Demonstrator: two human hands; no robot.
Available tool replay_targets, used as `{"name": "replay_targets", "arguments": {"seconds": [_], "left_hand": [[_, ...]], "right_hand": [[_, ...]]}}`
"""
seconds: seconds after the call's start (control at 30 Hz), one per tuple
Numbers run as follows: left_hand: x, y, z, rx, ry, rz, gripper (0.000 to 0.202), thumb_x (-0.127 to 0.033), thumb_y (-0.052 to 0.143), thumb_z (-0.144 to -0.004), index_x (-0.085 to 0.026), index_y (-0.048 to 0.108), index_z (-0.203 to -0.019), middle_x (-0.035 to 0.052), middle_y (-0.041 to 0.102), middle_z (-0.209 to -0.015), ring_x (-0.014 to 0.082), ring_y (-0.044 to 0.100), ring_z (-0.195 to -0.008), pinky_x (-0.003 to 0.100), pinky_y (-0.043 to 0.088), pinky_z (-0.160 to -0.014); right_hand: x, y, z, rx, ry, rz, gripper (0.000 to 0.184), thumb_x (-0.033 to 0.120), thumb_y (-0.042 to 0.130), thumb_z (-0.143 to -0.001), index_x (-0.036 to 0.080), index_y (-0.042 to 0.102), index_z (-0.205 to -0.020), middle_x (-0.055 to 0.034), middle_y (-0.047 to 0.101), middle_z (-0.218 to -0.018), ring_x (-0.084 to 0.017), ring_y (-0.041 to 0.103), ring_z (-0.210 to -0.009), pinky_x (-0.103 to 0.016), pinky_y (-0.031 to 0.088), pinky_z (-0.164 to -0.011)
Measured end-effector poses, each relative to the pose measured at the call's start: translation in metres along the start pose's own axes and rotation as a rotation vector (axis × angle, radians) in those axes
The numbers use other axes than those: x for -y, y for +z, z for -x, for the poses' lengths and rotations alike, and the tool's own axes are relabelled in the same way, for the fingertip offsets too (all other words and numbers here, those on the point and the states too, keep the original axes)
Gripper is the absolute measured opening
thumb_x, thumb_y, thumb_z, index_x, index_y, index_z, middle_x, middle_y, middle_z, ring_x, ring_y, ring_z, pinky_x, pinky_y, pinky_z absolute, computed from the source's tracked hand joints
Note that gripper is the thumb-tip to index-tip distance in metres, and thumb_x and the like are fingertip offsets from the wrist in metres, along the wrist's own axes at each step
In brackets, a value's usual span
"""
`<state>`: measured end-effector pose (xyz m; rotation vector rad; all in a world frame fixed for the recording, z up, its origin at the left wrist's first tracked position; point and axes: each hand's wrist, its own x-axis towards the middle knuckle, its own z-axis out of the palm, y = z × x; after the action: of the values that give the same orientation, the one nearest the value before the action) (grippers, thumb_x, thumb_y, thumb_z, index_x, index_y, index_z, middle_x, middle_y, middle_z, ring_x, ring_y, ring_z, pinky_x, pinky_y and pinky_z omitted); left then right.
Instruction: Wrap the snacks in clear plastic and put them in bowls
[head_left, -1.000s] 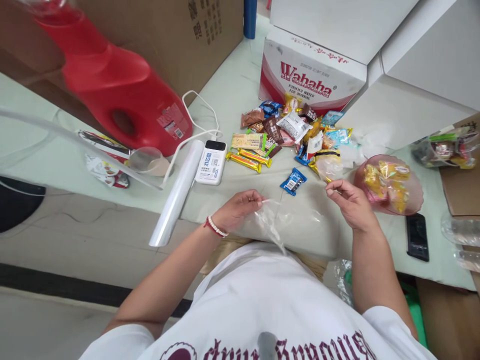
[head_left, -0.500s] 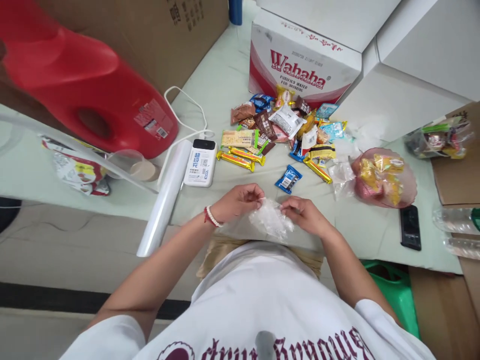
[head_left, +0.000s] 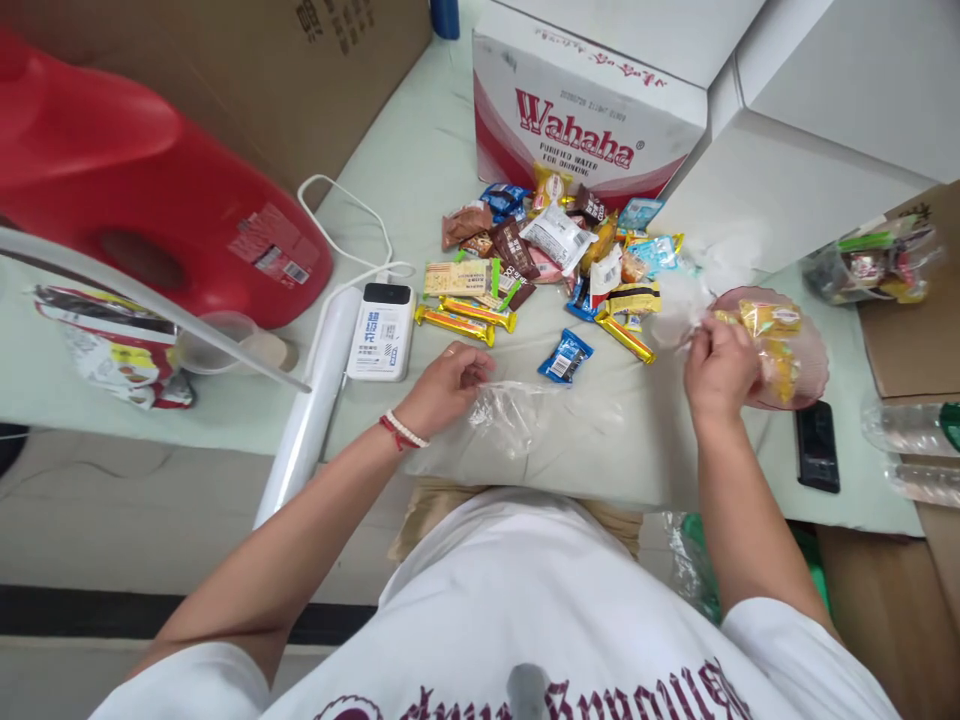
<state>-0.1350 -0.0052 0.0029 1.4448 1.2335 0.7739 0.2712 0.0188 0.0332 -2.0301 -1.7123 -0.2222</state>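
Observation:
A clear plastic bag (head_left: pixel 510 420) lies spread at the table's near edge, its upper rim pinched by my left hand (head_left: pixel 448 388), which wears a red and white bracelet. Over at the right, my right hand (head_left: pixel 721 368) is closed beside the pink dish (head_left: pixel 814 375), its fingertips on crumpled clear plastic (head_left: pixel 679 325). Yellow-wrapped snacks (head_left: pixel 774 320) sit in that dish, partly hidden by the hand. Between my hands lies a blue snack packet (head_left: pixel 566 357), apart from the pile of wrapped snacks (head_left: pixel 559 238) behind it.
The Wahaba-style water carton (head_left: pixel 577 120) stands behind the pile. On the left are a white power bank (head_left: pixel 380 333) with a cable, a plastic film roll (head_left: pixel 319 400) and a big red jug (head_left: pixel 187 220). A black phone (head_left: pixel 817 448) lies at the right.
My right hand has left the clear bag and moved right to the crumpled plastic by the dish. The bag under my left hand has spread flatter. The view has shifted slightly.

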Motion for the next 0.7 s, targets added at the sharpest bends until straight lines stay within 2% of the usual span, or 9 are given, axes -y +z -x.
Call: {"name": "replay_targets", "arguments": {"seconds": [0.03, 0.1, 0.2, 0.27, 0.37, 0.43, 0.53, 0.6, 0.7], "left_hand": [[0.001, -0.001, 0.002, -0.032, -0.023, 0.019, 0.027, -0.024, 0.070, -0.064, -0.020, 0.073, -0.092, 0.0047, 0.059, -0.103, 0.0194, 0.065, -0.090, 0.035, 0.057, -0.083], [0.003, -0.004, 0.007, -0.095, -0.061, 0.018, 0.026, -0.030, 0.076, -0.064, -0.019, 0.074, -0.088, 0.0057, 0.061, -0.104, 0.0208, 0.064, -0.095, 0.035, 0.056, -0.085], [0.001, -0.007, 0.011, -0.122, -0.109, 0.016, 0.023, -0.038, 0.077, -0.071, -0.019, 0.071, -0.081, 0.0041, 0.066, -0.089, 0.0182, 0.062, -0.083, 0.031, 0.052, -0.077], [-0.004, -0.007, 0.013, -0.096, -0.132, 0.087, 0.025, -0.041, 0.076, -0.075, -0.019, 0.067, -0.082, 0.0008, 0.065, -0.075, 0.0157, 0.059, -0.070, 0.028, 0.048, -0.068], [-0.011, -0.007, 0.015, -0.074, -0.127, 0.183, 0.027, -0.043, 0.076, -0.077, -0.020, 0.062, -0.083, -0.0041, 0.058, -0.061, 0.0126, 0.052, -0.057, 0.025, 0.041, -0.058], [-0.016, -0.006, 0.016, -0.076, -0.112, 0.183, 0.027, -0.043, 0.077, -0.076, -0.021, 0.062, -0.082, -0.0058, 0.054, -0.059, 0.0109, 0.047, -0.053, 0.024, 0.036, -0.055], [-0.022, -0.008, 0.017, -0.062, -0.084, 0.132, 0.027, -0.043, 0.078, -0.075, -0.019, 0.067, -0.081, -0.0041, 0.055, -0.063, 0.0108, 0.046, -0.058, 0.023, 0.034, -0.056], [-0.023, -0.011, 0.013, -0.028, -0.061, 0.106, 0.027, -0.043, 0.080, -0.074, -0.019, 0.071, -0.081, -0.0016, 0.061, -0.068, 0.0124, 0.051, -0.063, 0.024, 0.038, -0.060], [-0.020, -0.023, -0.001, 0.055, -0.025, 0.066, 0.027, -0.045, 0.080, -0.072, -0.019, 0.074, -0.080, 0.0018, 0.067, -0.076, 0.0156, 0.056, -0.070, 0.026, 0.044, -0.065]], "right_hand": [[0.001, 0.001, -0.011, -0.064, -0.020, -0.015, 0.035, 0.027, 0.046, -0.097, 0.013, 0.072, -0.115, -0.0189, 0.067, -0.108, -0.032, 0.061, -0.105, -0.046, 0.046, -0.095], [0.003, 0.007, -0.037, -0.072, -0.041, -0.031, 0.037, 0.030, 0.044, -0.101, 0.012, 0.071, -0.118, -0.0206, 0.065, -0.111, -0.031, 0.060, -0.108, -0.045, 0.044, -0.097], [0.006, 0.023, -0.070, 0.128, -0.038, -0.017, 0.037, 0.035, 0.047, -0.102, 0.011, 0.072, -0.114, -0.0218, 0.065, -0.109, -0.030, 0.062, -0.103, -0.044, 0.045, -0.095], [0.012, 0.026, -0.078, 0.212, -0.069, -0.020, 0.036, 0.038, 0.056, -0.098, 0.013, 0.072, -0.119, -0.0225, 0.064, -0.118, -0.031, 0.062, -0.104, -0.046, 0.047, -0.094], [0.030, 0.010, -0.064, 0.092, -0.150, -0.122, 0.041, 0.038, 0.058, -0.096, 0.018, 0.068, -0.131, -0.0211, 0.058, -0.136, -0.032, 0.061, -0.112, -0.044, 0.048, -0.095], [0.046, -0.006, -0.041, 0.091, -0.173, -0.269, 0.038, 0.039, 0.053, -0.099, 0.019, 0.070, -0.126, -0.0174, 0.064, -0.128, -0.028, 0.063, -0.107, -0.041, 0.049, -0.092], [0.069, -0.017, -0.007, 0.362, -0.219, -0.551, 0.032, 0.042, 0.055, -0.099, 0.021, 0.077, -0.110, -0.0100, 0.073, -0.104, -0.024, 0.066, -0.092, -0.036, 0.050, -0.084], [0.080, -0.010, 0.008, 0.541, -0.234, -0.673, 0.031, 0.045, 0.061, -0.095, 0.022, 0.078, -0.107, -0.0076, 0.074, -0.100, -0.021, 0.063, -0.083, -0.033, 0.048, -0.079], [0.088, 0.011, 0.018, 0.760, -0.192, -0.747, 0.032, 0.046, 0.071, -0.085, 0.023, 0.080, -0.105, -0.0043, 0.074, -0.092, -0.015, 0.055, -0.067, -0.029, 0.042, -0.068]]}}
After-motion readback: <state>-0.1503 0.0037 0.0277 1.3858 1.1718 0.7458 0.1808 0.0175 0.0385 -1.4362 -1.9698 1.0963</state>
